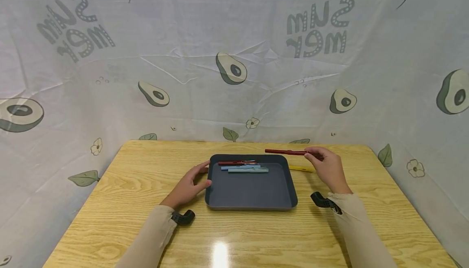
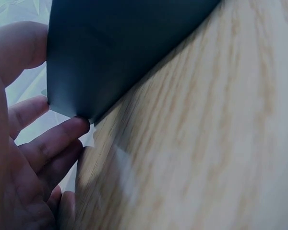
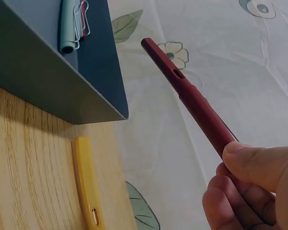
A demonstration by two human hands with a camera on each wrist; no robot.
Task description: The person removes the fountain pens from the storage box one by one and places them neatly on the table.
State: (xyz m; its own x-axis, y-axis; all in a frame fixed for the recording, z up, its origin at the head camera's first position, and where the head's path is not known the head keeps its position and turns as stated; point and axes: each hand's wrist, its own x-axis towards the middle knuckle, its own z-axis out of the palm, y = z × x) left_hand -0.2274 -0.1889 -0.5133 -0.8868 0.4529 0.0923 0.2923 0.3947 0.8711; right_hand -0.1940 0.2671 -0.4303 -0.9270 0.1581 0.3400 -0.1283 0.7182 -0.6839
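Observation:
A dark red pen (image 1: 284, 152) is pinched between the thumb and fingers of my right hand (image 1: 329, 170); it is raised near the tray's far right corner. The right wrist view shows the red pen (image 3: 201, 110) slanting up and away from the hand (image 3: 254, 182). My left hand (image 1: 188, 186) touches the left side of the dark grey tray (image 1: 253, 198), its fingers loosely spread along the outer wall. Inside the tray, toward the back, lie a dark red pen (image 1: 231, 163), a blue pen (image 1: 234, 168) and a pale teal pen (image 1: 245, 170), side by side.
A yellow pen (image 1: 302, 169) lies on the wooden table (image 1: 249, 239) just right of the tray, beneath the right hand. A white cloth (image 1: 190, 97) printed with avocados hangs behind and at both sides of the table.

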